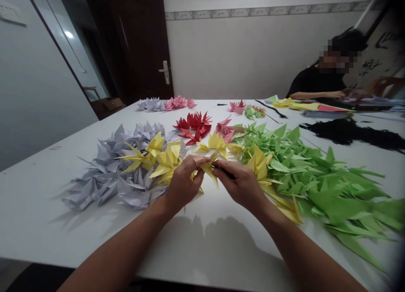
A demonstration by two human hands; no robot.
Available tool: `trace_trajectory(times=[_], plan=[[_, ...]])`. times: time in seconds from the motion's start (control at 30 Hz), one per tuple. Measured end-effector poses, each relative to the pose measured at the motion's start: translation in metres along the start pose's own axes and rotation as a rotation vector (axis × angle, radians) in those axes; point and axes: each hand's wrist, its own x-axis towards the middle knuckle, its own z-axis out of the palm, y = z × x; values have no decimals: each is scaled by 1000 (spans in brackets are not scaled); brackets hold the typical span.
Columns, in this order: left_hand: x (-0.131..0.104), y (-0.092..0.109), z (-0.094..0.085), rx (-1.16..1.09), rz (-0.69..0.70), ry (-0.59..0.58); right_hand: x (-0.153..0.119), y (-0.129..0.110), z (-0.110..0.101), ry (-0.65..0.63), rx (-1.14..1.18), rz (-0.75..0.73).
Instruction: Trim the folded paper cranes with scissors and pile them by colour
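Observation:
Near the middle of the white table (202, 250), my left hand (187, 178) pinches a yellow folded paper piece (210, 174). My right hand (238, 182) meets it from the right, its fingers closed round a small dark tool (224, 170) whose tip is at the yellow paper. Other yellow folded papers (167, 161) lie left of my hands on a pile of pale grey-violet ones (110, 174). More yellow pieces (259, 163) rest right of my hands, beside a large heap of green ones (316, 174).
Red folded papers (193, 125) and pink ones (225, 129) lie beyond my hands. Farther back are more pink pieces (179, 103), flat coloured sheets (316, 107) and a black stringy bundle (351, 131). A person (319, 81) in black sits at the far right.

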Motion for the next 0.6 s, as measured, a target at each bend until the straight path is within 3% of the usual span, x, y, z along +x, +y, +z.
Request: trace_trajectory(times=[0.3, 0.5, 0.6], plan=[[-1, -4, -1, 22, -47, -68, 1, 2, 0, 36, 112, 88], [-1, -11, -4, 79, 14, -236, 3, 23, 2, 168, 376, 435], [0, -11, -4, 102, 41, -240, 4, 31, 7, 167, 474, 554]])
